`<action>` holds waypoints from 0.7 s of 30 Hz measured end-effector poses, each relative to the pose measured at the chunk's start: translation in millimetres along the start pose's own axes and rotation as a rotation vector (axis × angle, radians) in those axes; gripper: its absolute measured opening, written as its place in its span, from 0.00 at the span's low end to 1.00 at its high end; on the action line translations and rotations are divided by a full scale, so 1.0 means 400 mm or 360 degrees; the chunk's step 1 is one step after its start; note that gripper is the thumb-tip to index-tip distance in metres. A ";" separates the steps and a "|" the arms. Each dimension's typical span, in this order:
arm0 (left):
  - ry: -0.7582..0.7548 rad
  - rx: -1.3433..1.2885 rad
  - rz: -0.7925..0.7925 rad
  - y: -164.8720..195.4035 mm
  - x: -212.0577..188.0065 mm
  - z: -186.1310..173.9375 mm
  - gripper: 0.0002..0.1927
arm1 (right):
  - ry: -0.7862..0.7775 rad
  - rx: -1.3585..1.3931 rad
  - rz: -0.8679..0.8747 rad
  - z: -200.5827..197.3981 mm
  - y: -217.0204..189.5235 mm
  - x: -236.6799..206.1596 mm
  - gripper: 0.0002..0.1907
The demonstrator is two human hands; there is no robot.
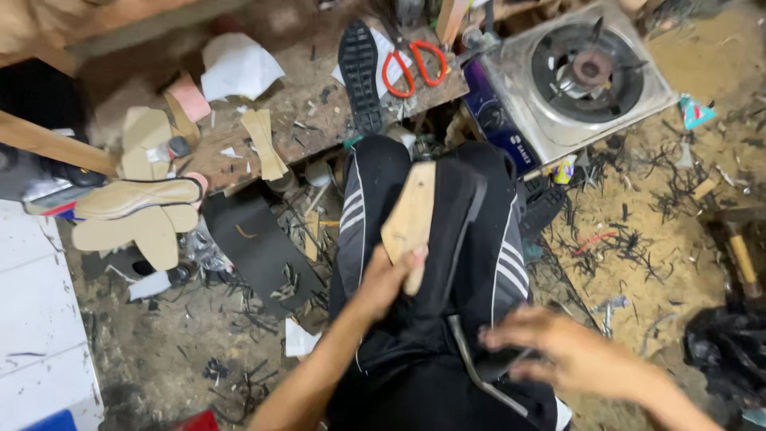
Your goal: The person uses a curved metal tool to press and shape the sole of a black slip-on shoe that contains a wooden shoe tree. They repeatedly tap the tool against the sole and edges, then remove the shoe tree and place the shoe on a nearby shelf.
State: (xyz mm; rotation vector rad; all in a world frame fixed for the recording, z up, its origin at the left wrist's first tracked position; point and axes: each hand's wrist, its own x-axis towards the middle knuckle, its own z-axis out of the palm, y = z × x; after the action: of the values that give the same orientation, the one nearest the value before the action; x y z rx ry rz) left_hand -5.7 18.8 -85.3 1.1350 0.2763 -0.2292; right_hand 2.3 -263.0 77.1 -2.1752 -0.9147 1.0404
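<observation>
A flat, tan, sole-shaped wooden piece (410, 217) with a black sole along its edge is held on the lap, below the red-handled scissors (412, 67), by the left hand (386, 279), clamped around its lower end. The right hand (550, 351) is blurred; its grip cannot be told.

insole (410, 214): pale board, matt, stiff
trousers (471, 263): black cloth, slight sheen
bench (319, 108): rough, worn wood
stove (586, 76): brushed metal, dull
scissors (413, 65): glossy red plastic handles

The tan shoe sole (409, 215) rests on the person's lap; beyond the knees, orange-handled scissors (412, 65) lie on the wooden bench (319, 112), left of the metal gas stove (578, 76).
</observation>
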 end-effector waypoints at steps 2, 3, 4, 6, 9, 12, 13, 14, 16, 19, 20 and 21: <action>-0.0153 0.0457 0.0189 0.149 0.051 -0.027 0.25 | 0.0504 -0.0132 0.0137 -0.082 -0.025 0.002 0.28; -0.0165 0.0730 0.0246 0.223 0.075 -0.029 0.28 | 0.0918 -0.0212 0.0023 -0.124 -0.039 0.006 0.25; -0.0263 0.0711 0.0458 0.294 0.104 -0.021 0.33 | 0.1156 0.0013 -0.0140 -0.165 -0.051 0.020 0.24; -0.0465 0.0829 0.0786 0.434 0.166 0.005 0.37 | 0.1501 0.0441 -0.0391 -0.253 -0.070 0.062 0.25; -0.0679 0.1046 0.0815 0.589 0.224 0.061 0.37 | 0.1720 0.0629 -0.0593 -0.374 -0.077 0.161 0.27; -0.0799 0.1146 0.0546 0.683 0.258 0.126 0.37 | 0.1557 0.0958 -0.0713 -0.463 -0.068 0.252 0.21; -0.0826 0.1171 0.0426 0.697 0.258 0.143 0.37 | 0.1438 0.1156 -0.0707 -0.476 -0.064 0.267 0.20; -0.0865 0.1209 0.0371 0.702 0.255 0.159 0.37 | 0.1343 0.1373 -0.0643 -0.477 -0.061 0.277 0.20; -0.0924 0.1282 0.0271 0.698 0.250 0.173 0.37 | 0.1120 0.1789 -0.0518 -0.465 -0.071 0.294 0.22; -0.1221 0.1186 0.0428 0.673 0.230 0.165 0.40 | 0.1190 0.1702 -0.0464 -0.423 -0.085 0.309 0.18; -0.1213 0.1143 0.0409 0.667 0.224 0.159 0.41 | 0.1220 0.1703 -0.0432 -0.414 -0.092 0.311 0.17; -0.1209 0.1101 0.0395 0.662 0.217 0.152 0.42 | 0.1257 0.1700 -0.0403 -0.406 -0.098 0.315 0.17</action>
State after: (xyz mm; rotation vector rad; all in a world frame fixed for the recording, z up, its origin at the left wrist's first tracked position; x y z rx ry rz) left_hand 166.3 67.0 136.8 1.6498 -0.6649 -0.5378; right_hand 180.7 -172.2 138.3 -1.2856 -0.1456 0.3065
